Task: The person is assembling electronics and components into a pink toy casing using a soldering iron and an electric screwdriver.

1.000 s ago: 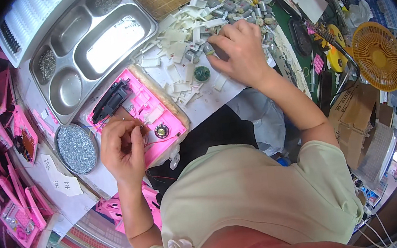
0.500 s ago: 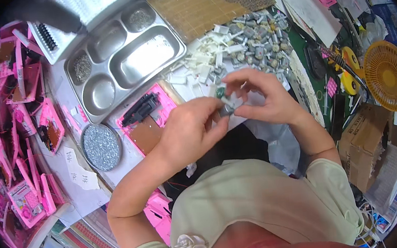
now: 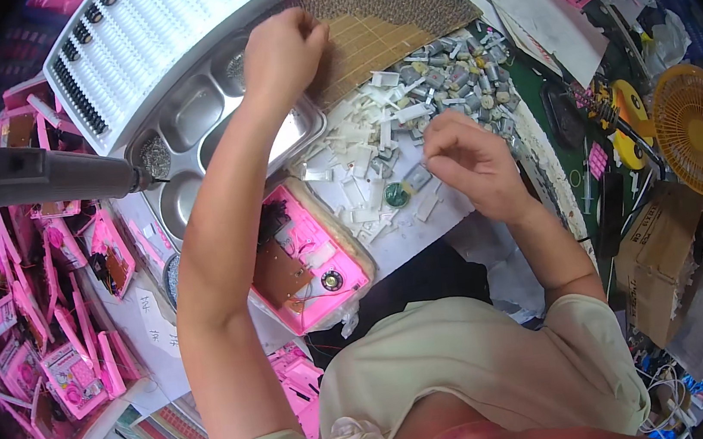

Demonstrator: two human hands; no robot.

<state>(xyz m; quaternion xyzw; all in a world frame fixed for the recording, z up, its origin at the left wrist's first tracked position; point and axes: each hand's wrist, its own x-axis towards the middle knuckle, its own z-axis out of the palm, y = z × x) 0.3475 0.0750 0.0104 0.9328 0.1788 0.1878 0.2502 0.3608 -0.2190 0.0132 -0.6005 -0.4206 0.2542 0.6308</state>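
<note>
My left hand [image 3: 285, 54] reaches forward over the far right corner of the metal compartment tray [image 3: 319, 128], at the edge of the brown textured mat [image 3: 367, 49]. Its fingers are curled together, and what they may hold is hidden. My right hand [image 3: 475, 166] hovers at the right, fingers bent in and closed. Whether something is in them cannot be made out. Close to its fingertips lie a small grey motor [image 3: 419, 177], a green roll [image 3: 397, 195] and loose white plastic brackets [image 3: 358, 162]. A pink plastic housing [image 3: 327, 305] with a brown board and wires sits nearer me.
A pile of small grey motors [image 3: 465, 76] spreads beyond my right hand. An electric screwdriver [image 3: 60, 175] hangs at the left, before stacked pink housings [image 3: 45, 341]. A white ribbed tray [image 3: 158, 42] stands far left; a yellow fan [image 3: 695, 131] and cardboard box [image 3: 673, 261] are right.
My hands, together over a small grey part before, are now apart. The left has gone forward to the mat; the right stays near the motors. The screwdriver has swung nearer me.
</note>
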